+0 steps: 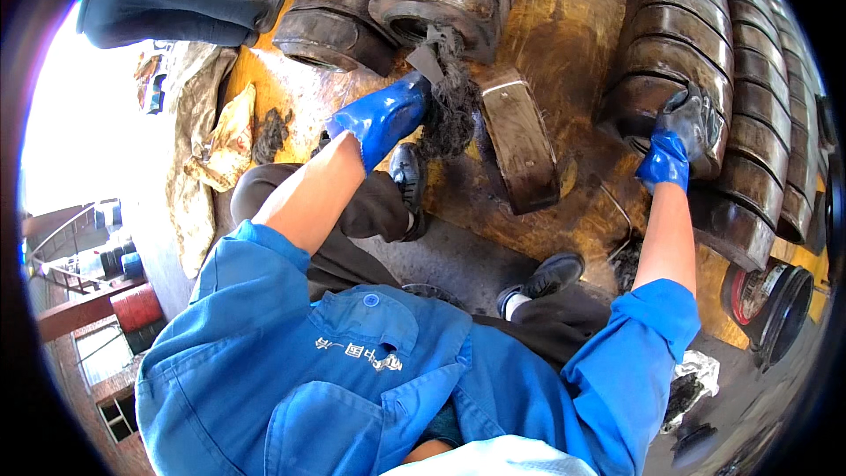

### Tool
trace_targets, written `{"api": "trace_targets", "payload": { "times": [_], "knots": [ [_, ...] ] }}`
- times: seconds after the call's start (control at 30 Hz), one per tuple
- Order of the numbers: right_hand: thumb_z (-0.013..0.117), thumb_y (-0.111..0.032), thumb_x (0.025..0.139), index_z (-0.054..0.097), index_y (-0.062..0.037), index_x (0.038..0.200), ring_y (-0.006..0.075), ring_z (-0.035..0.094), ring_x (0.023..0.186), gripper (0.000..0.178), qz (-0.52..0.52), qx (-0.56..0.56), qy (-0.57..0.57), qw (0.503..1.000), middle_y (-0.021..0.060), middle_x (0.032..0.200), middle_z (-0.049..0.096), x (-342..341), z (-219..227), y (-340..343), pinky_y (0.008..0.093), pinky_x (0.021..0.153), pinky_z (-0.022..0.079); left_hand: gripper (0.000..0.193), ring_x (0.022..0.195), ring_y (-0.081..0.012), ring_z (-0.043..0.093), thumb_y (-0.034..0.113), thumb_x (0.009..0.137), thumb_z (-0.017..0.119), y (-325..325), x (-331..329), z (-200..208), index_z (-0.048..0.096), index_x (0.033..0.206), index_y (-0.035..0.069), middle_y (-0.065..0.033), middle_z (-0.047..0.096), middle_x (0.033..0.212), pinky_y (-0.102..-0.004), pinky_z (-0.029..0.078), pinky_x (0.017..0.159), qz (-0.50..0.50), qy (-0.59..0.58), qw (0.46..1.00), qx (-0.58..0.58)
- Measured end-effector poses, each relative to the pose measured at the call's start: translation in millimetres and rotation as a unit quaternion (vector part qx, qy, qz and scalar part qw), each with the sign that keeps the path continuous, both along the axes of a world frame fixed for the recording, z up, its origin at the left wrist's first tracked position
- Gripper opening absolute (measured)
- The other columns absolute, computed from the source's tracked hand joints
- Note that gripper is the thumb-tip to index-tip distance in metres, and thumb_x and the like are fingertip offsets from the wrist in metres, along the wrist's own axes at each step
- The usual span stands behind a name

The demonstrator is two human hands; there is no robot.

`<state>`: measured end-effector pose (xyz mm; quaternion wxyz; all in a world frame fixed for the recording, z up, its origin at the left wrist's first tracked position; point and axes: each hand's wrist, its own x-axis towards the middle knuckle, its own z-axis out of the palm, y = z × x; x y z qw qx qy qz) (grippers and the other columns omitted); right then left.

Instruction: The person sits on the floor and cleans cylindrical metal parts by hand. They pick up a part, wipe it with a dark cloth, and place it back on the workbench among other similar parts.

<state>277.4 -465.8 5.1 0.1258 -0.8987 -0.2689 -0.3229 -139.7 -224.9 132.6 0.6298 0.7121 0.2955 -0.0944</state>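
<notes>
My left hand (388, 115), in a shiny blue glove, is closed at a dark, greasy wad of waste yarn (454, 101). A flat grey piece (426, 62) like a blade shows at its fingertips; I cannot tell if it is gripped too. My right hand (683, 137) wears a blue glove blackened over the fingers. Those fingers curl over the near end of a curved metal shell (665, 66), first in a row of brown, oily ones. Between my hands a separate curved metal shell (522, 145) lies on its side on the stained yellow-brown work surface (573, 44).
More rows of shells stand at the back (432, 0) and along the right (758, 123). A dirty cloth (225, 145) and a dark clump of yarn (270, 134) lie left. Another person's leg (176, 0) is at the upper left. Round black-and-red parts (771, 300) sit lower right.
</notes>
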Motion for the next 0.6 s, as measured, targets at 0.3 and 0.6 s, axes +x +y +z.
{"api": "trace_targets", "payload": {
  "times": [0.3,0.6],
  "knots": [
    [0.049,-0.037,0.102,0.076,-0.0154,0.118,0.0330,0.069,0.112,0.038,0.009,-0.014,-0.017,1.000,0.0125,0.119,0.075,-1.5,2.9,1.0,0.0471,0.103,0.050,0.044,0.134,-0.0231,0.056,0.025,0.112,0.041,-46.7,6.8,-34.0,0.047,0.151,0.004,-0.0119,0.056,0.150,-0.0335,0.044,0.114,0.178,-0.170,0.965,0.092],
    [0.050,-0.036,0.102,0.076,-0.0135,0.116,0.0343,0.069,0.111,0.037,0.029,-0.007,-0.031,0.999,0.0134,0.118,0.075,0.8,-4.3,1.0,0.0472,0.101,0.051,0.044,0.133,-0.0228,0.056,0.027,0.112,0.042,-66.9,35.4,-96.2,0.050,0.149,0.004,-0.0115,0.058,0.149,-0.0329,0.044,0.113,0.288,-0.128,0.945,-0.081]
  ]
}}
